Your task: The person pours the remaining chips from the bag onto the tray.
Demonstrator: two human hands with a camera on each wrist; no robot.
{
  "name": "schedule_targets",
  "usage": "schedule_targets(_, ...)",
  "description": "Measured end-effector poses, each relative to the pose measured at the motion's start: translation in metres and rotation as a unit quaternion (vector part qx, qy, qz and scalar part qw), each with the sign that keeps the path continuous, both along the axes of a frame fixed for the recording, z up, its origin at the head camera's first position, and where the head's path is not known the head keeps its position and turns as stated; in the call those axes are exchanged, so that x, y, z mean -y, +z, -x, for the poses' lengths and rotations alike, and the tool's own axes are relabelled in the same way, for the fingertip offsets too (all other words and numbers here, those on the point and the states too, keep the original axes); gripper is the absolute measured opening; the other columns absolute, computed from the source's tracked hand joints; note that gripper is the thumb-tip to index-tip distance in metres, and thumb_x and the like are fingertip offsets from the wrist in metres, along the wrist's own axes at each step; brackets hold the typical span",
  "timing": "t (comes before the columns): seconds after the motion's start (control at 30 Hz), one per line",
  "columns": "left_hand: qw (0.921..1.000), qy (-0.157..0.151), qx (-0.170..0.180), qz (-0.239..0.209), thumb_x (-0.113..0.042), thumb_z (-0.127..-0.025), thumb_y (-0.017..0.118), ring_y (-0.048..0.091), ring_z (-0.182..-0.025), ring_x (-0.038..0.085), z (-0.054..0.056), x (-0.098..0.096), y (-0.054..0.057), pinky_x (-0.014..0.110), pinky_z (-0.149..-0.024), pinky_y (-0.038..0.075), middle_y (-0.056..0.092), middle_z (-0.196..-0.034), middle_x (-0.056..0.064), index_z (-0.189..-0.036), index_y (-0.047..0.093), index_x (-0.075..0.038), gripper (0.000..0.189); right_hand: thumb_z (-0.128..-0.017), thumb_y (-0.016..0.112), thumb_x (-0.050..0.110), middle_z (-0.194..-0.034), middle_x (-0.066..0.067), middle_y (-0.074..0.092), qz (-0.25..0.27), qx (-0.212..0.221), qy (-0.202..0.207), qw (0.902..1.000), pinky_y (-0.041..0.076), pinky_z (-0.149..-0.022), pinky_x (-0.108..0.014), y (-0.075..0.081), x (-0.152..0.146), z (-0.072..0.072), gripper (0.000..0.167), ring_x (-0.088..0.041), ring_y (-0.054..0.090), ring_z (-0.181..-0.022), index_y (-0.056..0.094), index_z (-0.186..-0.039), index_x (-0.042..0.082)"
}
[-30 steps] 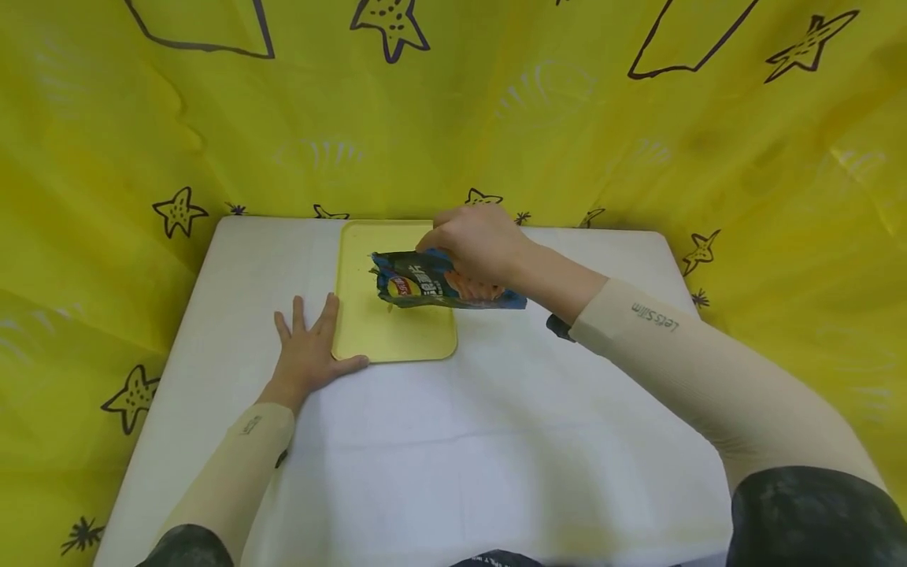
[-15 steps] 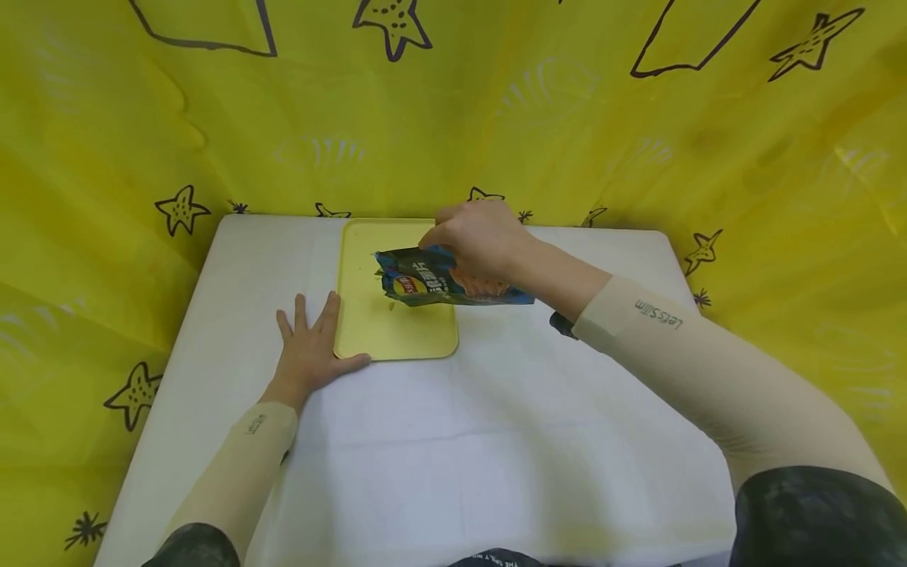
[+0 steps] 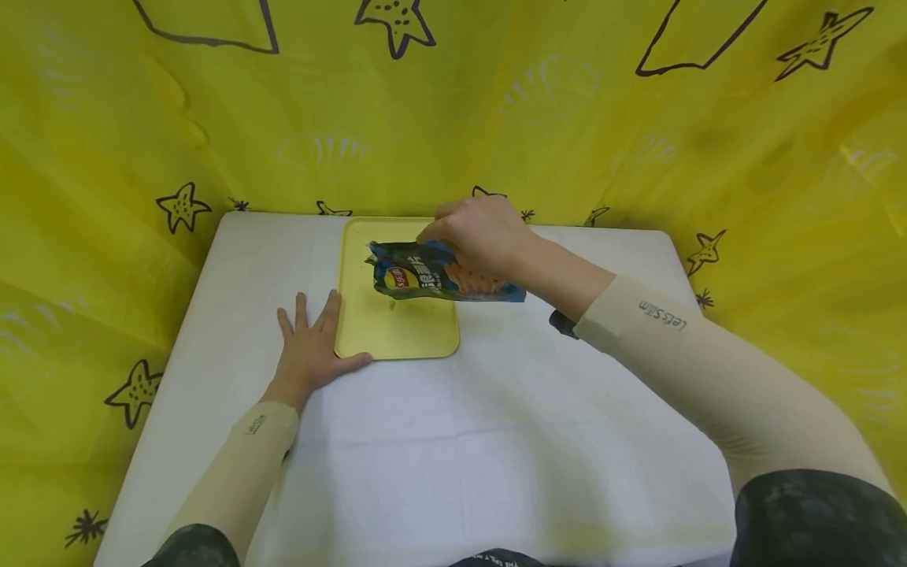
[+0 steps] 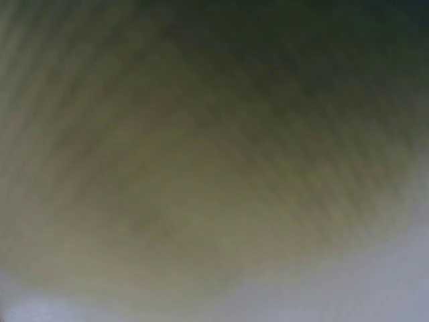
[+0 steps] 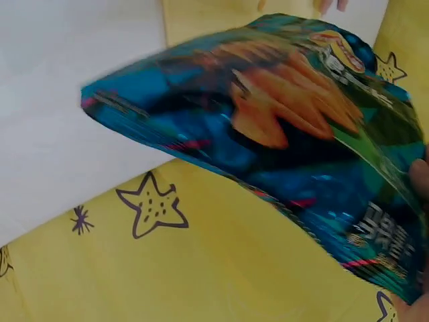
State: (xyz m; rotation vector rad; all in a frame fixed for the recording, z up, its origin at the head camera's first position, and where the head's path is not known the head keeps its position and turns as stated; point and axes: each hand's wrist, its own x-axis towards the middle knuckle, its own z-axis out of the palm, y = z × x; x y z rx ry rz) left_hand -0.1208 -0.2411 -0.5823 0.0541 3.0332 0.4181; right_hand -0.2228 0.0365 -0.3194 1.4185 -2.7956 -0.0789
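Note:
In the head view a blue and dark green bag of chips [image 3: 446, 274] lies on its side in the air, its jagged left end above the yellow tray [image 3: 397, 339]. My right hand [image 3: 482, 236] grips the bag's upper edge from above. A close look at the printed chips on the bag [image 5: 281, 100] comes from the right wrist view, with fingertips [image 5: 421, 176] at the right edge. My left hand [image 3: 308, 354] rests with fingers spread at the tray's near left corner, the thumb along its front edge. A small crumb [image 3: 392, 305] shows on the tray.
A white-covered table [image 3: 425, 457] carries the tray near its back edge. Behind it and at both sides hangs a yellow curtain [image 3: 453, 102] with drawn stars. The left wrist view shows mostly blurred beige sleeve [image 4: 201, 201].
The bag swings slightly right, then back left and a little up, along with my right hand. My left hand and the tray keep their places.

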Motion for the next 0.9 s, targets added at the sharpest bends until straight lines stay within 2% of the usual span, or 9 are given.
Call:
schedule_targets(0.23,0.9999,0.0,0.01,0.009,-0.094,-0.07,0.046,-0.015,-0.15,0.047,0.0,-0.0002,0.0004,0.063,-0.11,-0.024,0.026,-0.162,0.014,-0.161,-0.004,-0.016,0.13,-0.088,0.074,0.014,-0.097,0.002,0.069,0.016,-0.002,0.003,0.9999,0.049,-0.05,-0.035,-0.0013,0.0,-0.001,0.033,-0.017,0.064,-0.072,0.075,-0.117,0.031)
schedule_targets(0.3,0.9999,0.0,0.011,0.01,-0.093,-0.071,0.046,-0.016,-0.15,0.047,0.0006,0.0001,0.0005,0.064,-0.11,-0.024,0.026,-0.162,0.014,-0.161,-0.004,-0.015,0.13,-0.092,0.069,0.011,-0.097,0.002,0.07,0.026,0.003,0.001,0.9996,0.049,-0.049,-0.035,-0.0008,0.0006,-0.0008,0.032,-0.017,0.064,-0.072,0.076,-0.117,0.03)
schedule_targets(0.57,0.9999,0.002,0.012,0.008,-0.095,-0.069,0.045,-0.018,-0.15,0.045,0.0018,-0.0014,-0.0003,0.064,-0.11,-0.024,0.026,-0.163,0.015,-0.161,-0.006,-0.016,0.131,-0.091,0.068,0.009,-0.095,0.002,0.069,0.013,0.002,-0.005,0.9999,0.048,-0.048,-0.035,-0.0006,0.0015,-0.0011,0.035,-0.017,0.064,-0.069,0.076,-0.117,0.032)
schedule_targets(0.63,0.9999,0.002,0.014,0.006,-0.094,-0.07,0.046,-0.018,-0.15,0.045,0.0018,-0.0017,0.0003,0.064,-0.11,-0.024,0.025,-0.163,0.014,-0.161,-0.005,-0.016,0.13,-0.085,0.074,0.011,-0.097,0.002,0.068,0.0,0.002,-0.003,1.0,0.047,-0.048,-0.034,-0.001,0.0019,-0.0015,0.039,-0.017,0.063,-0.07,0.075,-0.118,0.033)
schedule_targets(0.7,0.9998,0.002,0.016,0.008,-0.093,-0.07,0.046,-0.018,-0.15,0.045,0.0015,-0.0017,0.001,0.064,-0.11,-0.024,0.024,-0.163,0.014,-0.161,-0.005,-0.015,0.13,-0.085,0.076,0.012,-0.098,0.003,0.068,-0.007,0.005,-0.005,1.0,0.047,-0.048,-0.035,-0.0014,0.0022,-0.0017,0.04,-0.017,0.063,-0.071,0.074,-0.119,0.033)
schedule_targets(0.73,0.9998,0.003,0.017,0.009,-0.093,-0.071,0.047,-0.018,-0.15,0.045,0.0014,-0.0016,0.0014,0.064,-0.11,-0.024,0.024,-0.163,0.014,-0.161,-0.005,-0.015,0.13,-0.087,0.074,0.012,-0.099,0.003,0.068,-0.006,0.007,-0.006,0.9999,0.047,-0.048,-0.034,-0.0015,0.0024,-0.0018,0.038,-0.017,0.063,-0.071,0.074,-0.119,0.033)
schedule_targets(0.9,0.9997,0.005,0.02,0.012,-0.093,-0.071,0.047,-0.018,-0.15,0.045,0.0006,-0.001,0.003,0.064,-0.111,-0.023,0.023,-0.163,0.015,-0.161,-0.006,-0.016,0.13,-0.086,0.073,0.011,-0.097,0.001,0.069,0.007,-0.001,0.002,1.0,0.049,-0.049,-0.036,-0.0004,0.0023,-0.002,0.038,-0.018,0.064,-0.072,0.074,-0.119,0.031)
